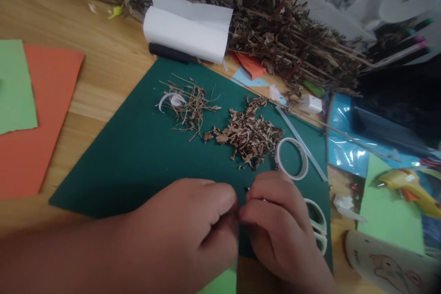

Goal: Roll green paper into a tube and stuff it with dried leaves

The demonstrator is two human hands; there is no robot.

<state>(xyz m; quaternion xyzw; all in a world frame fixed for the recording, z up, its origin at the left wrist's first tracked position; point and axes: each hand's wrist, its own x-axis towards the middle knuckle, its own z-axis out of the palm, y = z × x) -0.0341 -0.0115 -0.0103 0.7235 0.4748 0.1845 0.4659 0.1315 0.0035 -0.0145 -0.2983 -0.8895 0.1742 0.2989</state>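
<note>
Side by side over the lower edge of the green mat are my left hand and my right hand. Both have their fingers curled into a pinch, nearly touching. What they hold is too hidden to name; part of a light green sheet shows below my left hand. Pale scissor handles lie beside my right hand. Above the hands sit a heap of crumbled dried leaves, a pile of thin stems and a white tape ring.
A white paper roll and bundled dried plants lie behind the mat. Orange paper is at the left. On the right are a yellow glue gun, a blue plastic packet and a printed cylinder.
</note>
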